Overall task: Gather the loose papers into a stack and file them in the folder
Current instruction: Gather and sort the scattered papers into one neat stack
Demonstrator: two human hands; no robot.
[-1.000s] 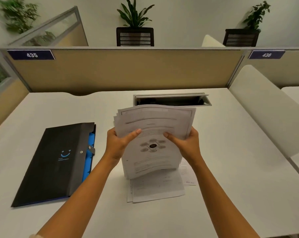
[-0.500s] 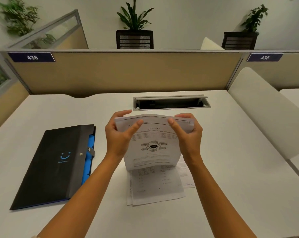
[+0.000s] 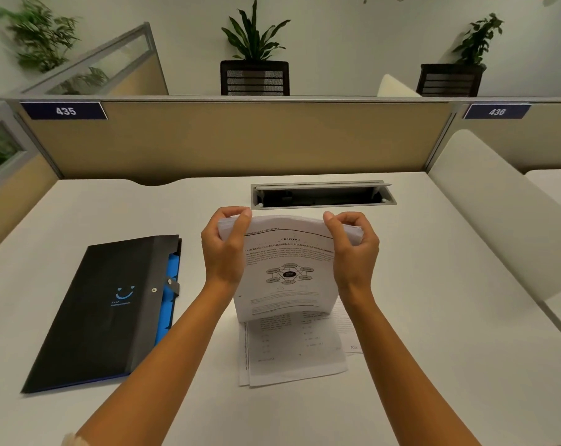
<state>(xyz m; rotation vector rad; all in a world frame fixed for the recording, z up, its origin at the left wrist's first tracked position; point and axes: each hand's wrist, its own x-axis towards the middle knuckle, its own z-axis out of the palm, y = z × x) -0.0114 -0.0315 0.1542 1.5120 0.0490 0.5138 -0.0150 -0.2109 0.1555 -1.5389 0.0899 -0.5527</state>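
Observation:
A stack of printed papers stands on its lower edge in the middle of the white desk, its front page showing text and a diagram. My left hand grips the stack's upper left corner and my right hand grips its upper right corner, fingers curled over the top edge. A few more sheets lie flat on the desk under and in front of the standing stack. The black folder with blue dividers at its right edge lies closed to the left, apart from both hands.
An open cable tray is sunk in the desk just behind the papers. A beige partition closes the back; a padded divider runs along the right side.
The stack has dropped lower and its sheets have evened out at the top. Both hands have slid up from the stack's sides to its top corners.

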